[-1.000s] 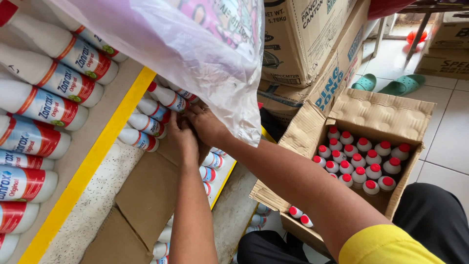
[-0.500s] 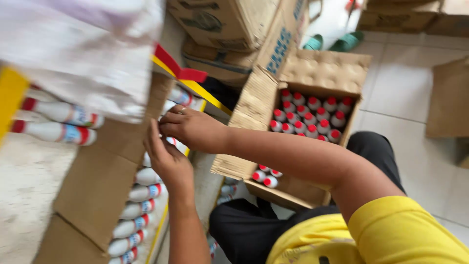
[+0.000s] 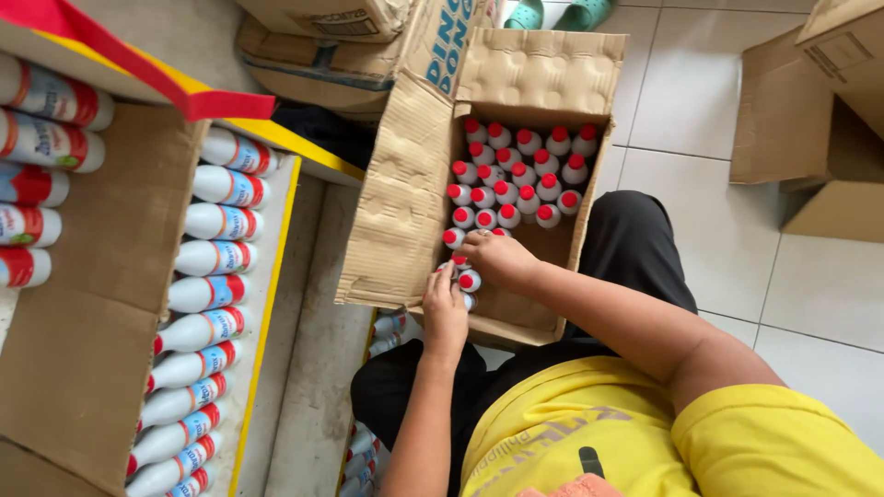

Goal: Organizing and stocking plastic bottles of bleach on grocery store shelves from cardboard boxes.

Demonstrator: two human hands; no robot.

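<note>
An open cardboard box (image 3: 402, 198) stands on the floor in front of my knees. Several white bottles with red caps (image 3: 525, 170) stand upright in it. Both my hands are down in its near left corner. My right hand (image 3: 500, 260) curls over the caps of the nearest bottles. Just below it, my left hand (image 3: 446, 315) closes its fingers round a red-capped bottle (image 3: 468, 281). My hands hide part of those near bottles.
On the left is a yellow-edged shelf (image 3: 262, 340) with rows of white bottles (image 3: 207, 293) lying on their sides beside a brown cardboard sheet (image 3: 87, 313). More cardboard boxes (image 3: 810, 110) stand on the white tiled floor (image 3: 700, 101); green sandals (image 3: 557, 13) lie beyond.
Both hands have left the bottles on the shelf and moved right, down into the open box. The view has swung from the shelf and plastic bag to the box.
</note>
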